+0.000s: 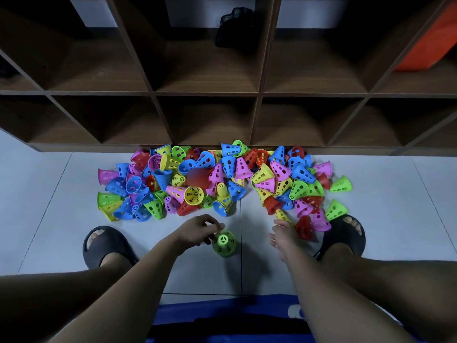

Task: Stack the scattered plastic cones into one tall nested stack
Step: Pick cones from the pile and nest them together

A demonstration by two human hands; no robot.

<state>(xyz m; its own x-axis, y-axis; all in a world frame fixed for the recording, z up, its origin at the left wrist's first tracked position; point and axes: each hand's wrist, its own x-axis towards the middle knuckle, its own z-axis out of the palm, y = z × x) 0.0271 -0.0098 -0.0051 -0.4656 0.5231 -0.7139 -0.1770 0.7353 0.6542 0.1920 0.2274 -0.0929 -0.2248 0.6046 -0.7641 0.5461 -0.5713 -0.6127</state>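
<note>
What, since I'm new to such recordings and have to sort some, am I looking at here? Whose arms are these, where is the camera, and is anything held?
There is no machine here, only a person working with bare hands. The single picture comes from a camera worn on the person's head, looking forward and down, so you see their own arms, legs and slippers. On the floor, in front of a brown shelf, lies a pile of holed plastic cones in blue, pink, yellow, green and red. Nearer the person, one green cone stands upright, apart from the pile. The left hand seems to pinch it near its top. The right hand is open, holds nothing and reaches toward the pile.
</note>
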